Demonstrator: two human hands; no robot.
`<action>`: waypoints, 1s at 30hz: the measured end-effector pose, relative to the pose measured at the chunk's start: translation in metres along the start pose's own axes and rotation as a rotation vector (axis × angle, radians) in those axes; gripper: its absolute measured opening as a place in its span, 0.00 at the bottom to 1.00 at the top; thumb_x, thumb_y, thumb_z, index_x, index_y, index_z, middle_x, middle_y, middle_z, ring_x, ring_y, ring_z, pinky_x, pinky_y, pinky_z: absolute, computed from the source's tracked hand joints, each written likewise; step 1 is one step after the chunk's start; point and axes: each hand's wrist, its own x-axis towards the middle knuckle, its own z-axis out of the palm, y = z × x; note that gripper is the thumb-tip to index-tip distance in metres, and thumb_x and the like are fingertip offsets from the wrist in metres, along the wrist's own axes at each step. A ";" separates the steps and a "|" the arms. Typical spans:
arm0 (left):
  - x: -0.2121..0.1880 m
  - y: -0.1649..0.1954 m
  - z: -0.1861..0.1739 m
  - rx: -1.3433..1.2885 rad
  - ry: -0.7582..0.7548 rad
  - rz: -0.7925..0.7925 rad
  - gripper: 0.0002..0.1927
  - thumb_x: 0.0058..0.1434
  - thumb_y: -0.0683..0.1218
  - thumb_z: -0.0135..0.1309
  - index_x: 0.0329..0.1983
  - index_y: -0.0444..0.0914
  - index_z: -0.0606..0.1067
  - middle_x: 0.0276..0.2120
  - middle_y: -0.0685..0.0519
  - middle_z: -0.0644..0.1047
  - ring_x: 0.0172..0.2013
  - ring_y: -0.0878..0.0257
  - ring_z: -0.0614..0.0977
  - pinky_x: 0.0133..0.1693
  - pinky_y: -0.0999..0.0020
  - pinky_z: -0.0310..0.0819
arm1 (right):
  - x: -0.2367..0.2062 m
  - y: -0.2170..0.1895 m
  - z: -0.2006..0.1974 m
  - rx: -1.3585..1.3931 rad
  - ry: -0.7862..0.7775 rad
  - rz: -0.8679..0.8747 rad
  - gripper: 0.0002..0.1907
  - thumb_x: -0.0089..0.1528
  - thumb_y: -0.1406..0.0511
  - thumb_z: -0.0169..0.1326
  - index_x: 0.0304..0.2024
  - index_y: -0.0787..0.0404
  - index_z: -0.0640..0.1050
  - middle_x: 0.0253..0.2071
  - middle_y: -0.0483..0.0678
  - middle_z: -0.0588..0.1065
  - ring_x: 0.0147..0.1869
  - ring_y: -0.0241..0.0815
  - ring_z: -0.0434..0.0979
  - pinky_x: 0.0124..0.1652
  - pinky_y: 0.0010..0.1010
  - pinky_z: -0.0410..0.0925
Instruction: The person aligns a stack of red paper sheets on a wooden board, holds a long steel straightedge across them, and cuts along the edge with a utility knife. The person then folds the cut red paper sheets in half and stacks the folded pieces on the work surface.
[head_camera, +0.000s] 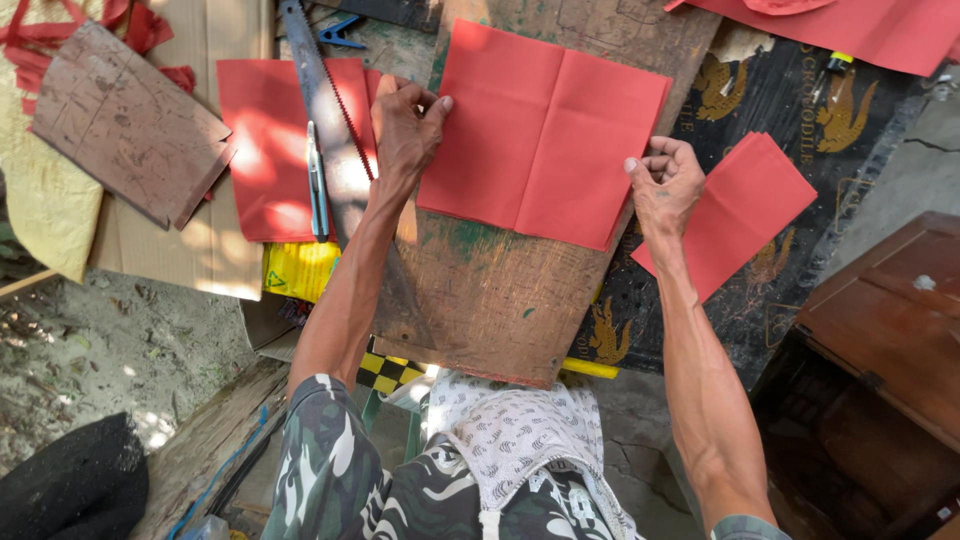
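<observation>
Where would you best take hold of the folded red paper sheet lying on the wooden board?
Probably the red paper sheet at its lower right edge, coming from the right hand. It lies flat on the wooden board, but that corner overhangs the board's edge, so fingers could slip beneath it.

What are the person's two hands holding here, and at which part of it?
Both press on the red paper sheet: left hand on its left edge, right hand at its right edge. Neither lifts it.
</observation>
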 end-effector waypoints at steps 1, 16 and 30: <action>0.000 0.000 0.000 0.002 0.001 -0.002 0.10 0.58 0.42 0.67 0.29 0.31 0.79 0.36 0.47 0.72 0.37 0.56 0.76 0.37 0.61 0.72 | 0.000 0.000 0.000 0.003 0.005 -0.007 0.18 0.64 0.74 0.63 0.54 0.69 0.74 0.35 0.46 0.79 0.37 0.31 0.80 0.35 0.20 0.73; 0.003 0.004 0.000 -0.039 -0.084 0.028 0.09 0.63 0.43 0.68 0.40 0.35 0.79 0.36 0.55 0.77 0.34 0.63 0.76 0.39 0.66 0.72 | -0.004 0.000 -0.011 0.140 0.027 0.105 0.17 0.62 0.73 0.62 0.52 0.67 0.71 0.31 0.45 0.77 0.29 0.31 0.73 0.26 0.22 0.67; -0.131 0.187 0.236 -0.233 -0.421 0.123 0.13 0.62 0.42 0.58 0.49 0.34 0.79 0.33 0.46 0.75 0.36 0.55 0.78 0.41 0.60 0.74 | -0.051 0.076 -0.177 -0.587 0.087 -0.277 0.38 0.48 0.68 0.74 0.60 0.64 0.75 0.50 0.54 0.67 0.52 0.49 0.69 0.48 0.39 0.68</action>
